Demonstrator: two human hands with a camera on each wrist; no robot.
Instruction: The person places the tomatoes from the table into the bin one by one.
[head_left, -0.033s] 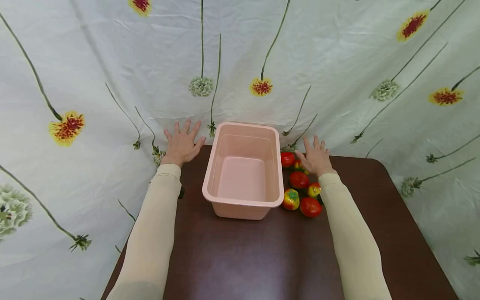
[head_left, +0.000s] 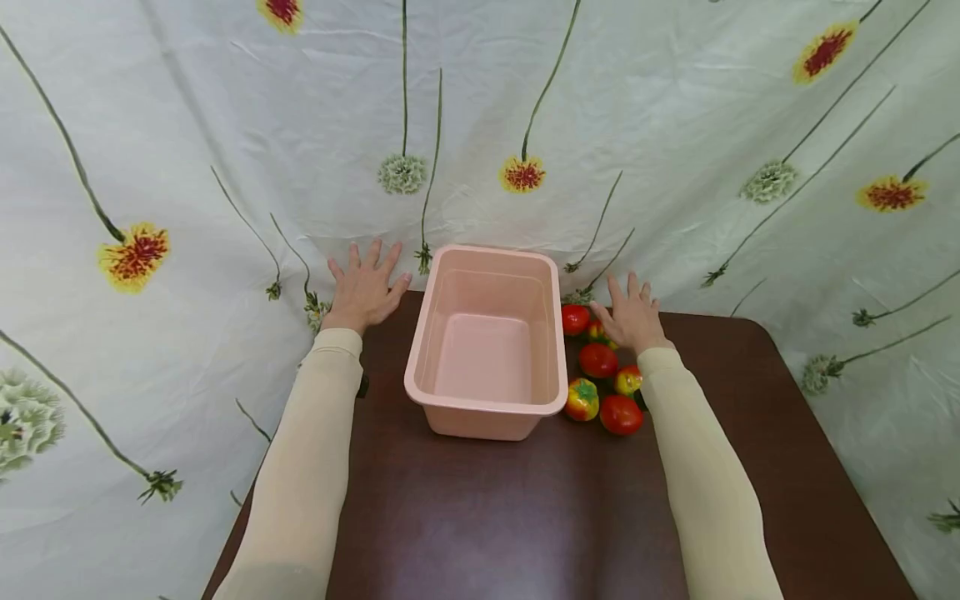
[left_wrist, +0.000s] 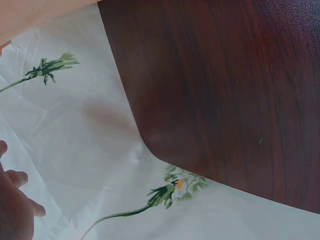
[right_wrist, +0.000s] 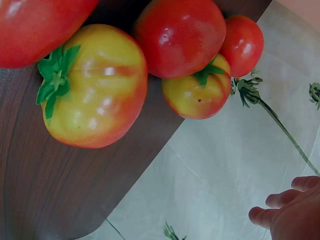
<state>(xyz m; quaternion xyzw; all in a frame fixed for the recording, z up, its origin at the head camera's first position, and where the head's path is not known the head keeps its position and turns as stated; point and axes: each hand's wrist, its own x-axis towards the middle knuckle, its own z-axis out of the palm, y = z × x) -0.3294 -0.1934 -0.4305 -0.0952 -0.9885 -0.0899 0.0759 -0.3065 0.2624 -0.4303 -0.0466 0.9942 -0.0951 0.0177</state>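
A pink plastic basin (head_left: 480, 423) stands at the far side of the brown table, its inside bare. Left of it, my left hand (head_left: 363, 287) is held out with fingers spread at the far table edge, holding nothing. My right hand (head_left: 632, 317) is stretched out the same way on the other side, thumb out and palm down, close over the play tomatoes. These lie in a cluster against the basin's right side: red ones (head_left: 620, 414) and yellow-red ones (head_left: 582, 398) with green leaf tops. In the right wrist view, a yellow-red tomato (right_wrist: 97, 90) lies nearest, apart from the fingertips (right_wrist: 260, 216).
A white cloth (head_left: 480, 100) printed with flowers hangs behind and around the table (head_left: 480, 517). The table's rounded far right corner (head_left: 753, 329) shows beyond the right hand. Cream sleeves (head_left: 307, 467) cover both forearms.
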